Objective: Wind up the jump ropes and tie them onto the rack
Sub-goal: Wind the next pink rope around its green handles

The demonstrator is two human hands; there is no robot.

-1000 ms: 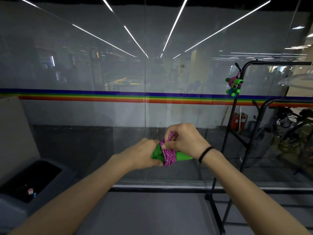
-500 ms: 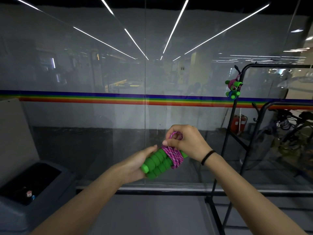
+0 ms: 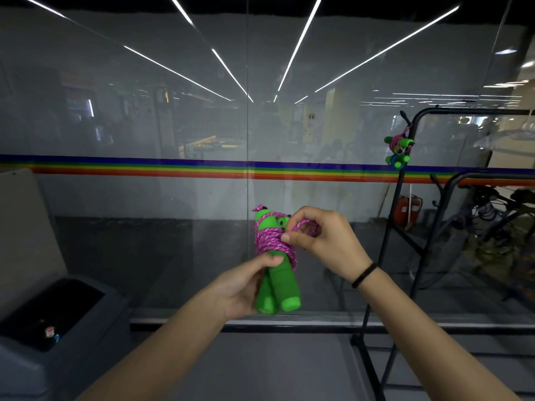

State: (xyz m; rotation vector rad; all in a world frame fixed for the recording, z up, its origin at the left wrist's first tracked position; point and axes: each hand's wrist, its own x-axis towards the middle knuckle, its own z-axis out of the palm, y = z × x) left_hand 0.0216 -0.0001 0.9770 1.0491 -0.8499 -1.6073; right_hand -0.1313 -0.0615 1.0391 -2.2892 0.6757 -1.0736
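A jump rope [image 3: 275,244] with two green foam handles and a pink cord wound round their upper part stands upright at centre. My left hand [image 3: 240,287] grips the lower part of the handles, thumb pressed just under the windings. My right hand [image 3: 321,241] pinches a loop of the pink cord beside the windings. The black metal rack [image 3: 405,180] stands at right. Two wound jump ropes [image 3: 398,150] with green handles hang tied on its upright post, one pink above one blue.
A glass wall with a rainbow stripe [image 3: 173,169] runs straight ahead. A grey bin [image 3: 52,316] with a dark opening sits at lower left. Bicycles [image 3: 492,227] and a red extinguisher [image 3: 409,208] stand behind the glass at right.
The handles turned from lying sideways to upright. My left hand slid down to their lower ends. My right hand drew a loop of cord out to the right.
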